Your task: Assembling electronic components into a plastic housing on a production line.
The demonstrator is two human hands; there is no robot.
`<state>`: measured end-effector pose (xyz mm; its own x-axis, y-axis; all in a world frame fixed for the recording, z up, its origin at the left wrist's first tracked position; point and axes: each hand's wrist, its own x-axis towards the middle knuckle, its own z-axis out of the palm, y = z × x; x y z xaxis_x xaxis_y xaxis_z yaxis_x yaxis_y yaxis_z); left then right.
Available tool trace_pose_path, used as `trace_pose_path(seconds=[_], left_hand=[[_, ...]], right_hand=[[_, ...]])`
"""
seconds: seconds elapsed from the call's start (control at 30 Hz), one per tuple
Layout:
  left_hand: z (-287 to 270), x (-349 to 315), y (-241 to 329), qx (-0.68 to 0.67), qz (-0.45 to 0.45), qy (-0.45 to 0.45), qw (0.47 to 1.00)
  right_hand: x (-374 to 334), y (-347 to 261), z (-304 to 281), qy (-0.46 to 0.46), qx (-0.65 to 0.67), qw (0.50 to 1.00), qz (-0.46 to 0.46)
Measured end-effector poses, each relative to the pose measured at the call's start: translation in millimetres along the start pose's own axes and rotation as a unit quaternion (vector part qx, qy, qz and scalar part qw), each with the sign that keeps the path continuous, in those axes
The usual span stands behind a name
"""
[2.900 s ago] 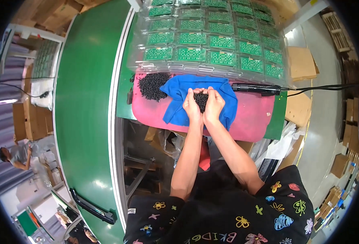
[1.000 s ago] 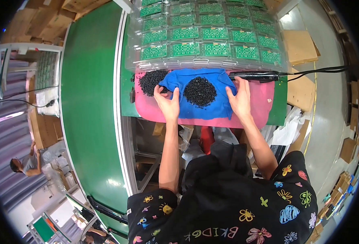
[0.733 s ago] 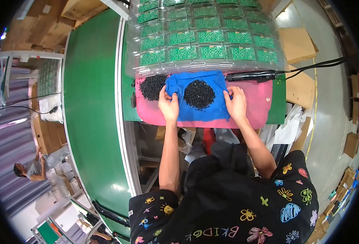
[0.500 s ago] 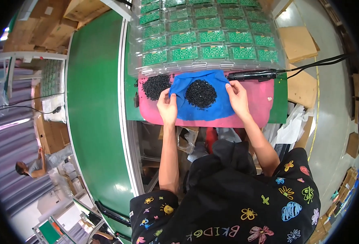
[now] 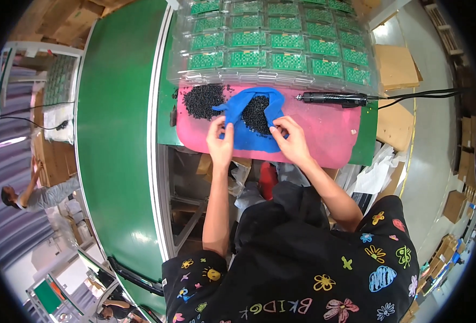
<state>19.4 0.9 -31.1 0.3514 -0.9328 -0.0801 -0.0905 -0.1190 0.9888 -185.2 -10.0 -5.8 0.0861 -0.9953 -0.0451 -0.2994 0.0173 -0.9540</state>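
Observation:
A blue cloth (image 5: 255,142) lies on a pink mat (image 5: 324,132), its side edges drawn up around a heap of small black parts (image 5: 255,114). The left edge of the cloth is pinched in my left hand (image 5: 220,141). My right hand (image 5: 292,141) grips the right edge, folded inward over part of the heap. Left of the cloth, a second pile of small black parts (image 5: 203,101) rests loose on the mat. The parts are too small to make out their exact kind.
Clear plastic trays of green circuit boards (image 5: 286,62) stack up beyond the mat. A black electric screwdriver (image 5: 335,99) with its cable lies at the mat's far right. A long green bench (image 5: 119,134) runs along the left, with a person (image 5: 39,194) past it. Cardboard (image 5: 397,67) stands at right.
My right hand has moved left and folded the cloth's right side inward, so the cloth is narrower and part of the heap is covered. My left hand keeps its hold.

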Motion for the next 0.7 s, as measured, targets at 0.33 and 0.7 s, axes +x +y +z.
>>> trace_pose_path(seconds=[0.33, 0.7], left_hand=[[65.9, -45.7, 22.8, 0.198, 0.139, -0.150, 0.959], [70.8, -42.4, 25.4, 0.087, 0.121, -0.038, 0.988]], right_hand=[[4.9, 11.9, 9.5, -0.009, 0.216, 0.962, 0.166], [40.0, 32.8, -28.7, -0.045, -0.067, 0.997, -0.006]])
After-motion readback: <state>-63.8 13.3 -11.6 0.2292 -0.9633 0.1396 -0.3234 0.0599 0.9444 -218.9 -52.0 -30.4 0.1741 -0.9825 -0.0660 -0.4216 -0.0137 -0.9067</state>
